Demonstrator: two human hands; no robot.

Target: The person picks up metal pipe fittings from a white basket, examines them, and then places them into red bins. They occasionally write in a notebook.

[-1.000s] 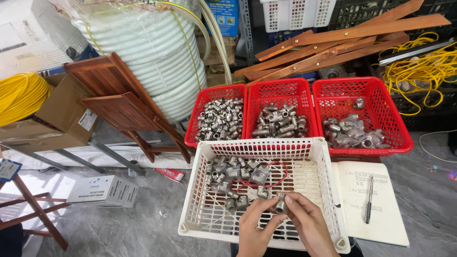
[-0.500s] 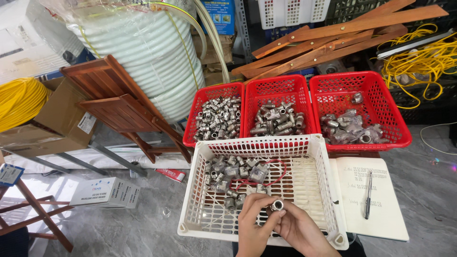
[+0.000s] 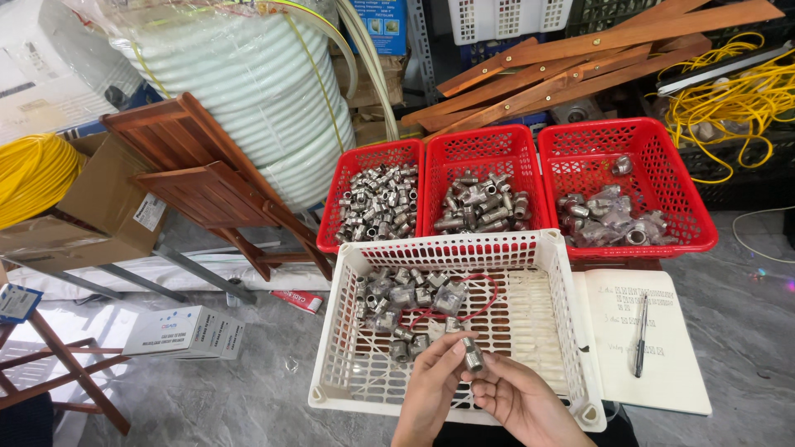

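Both my hands hold one small silver metal fitting over the front of a white plastic basket. My left hand pinches it from the left and my right hand supports it from below on the right. A pile of several similar metal fittings and a red band lie in the basket's far left part. Behind it stand three red baskets: the left red basket, the middle red basket and the right red basket, each holding metal fittings.
An open notebook with a pen lies right of the white basket. A wrapped roll of white hose, a folded wooden chair, cardboard boxes, wooden planks and yellow cable surround the baskets. A small white box lies on the floor.
My hands have shifted slightly left and lower over the basket, and the fitting has been turned between the fingers. The view has tilted a little.
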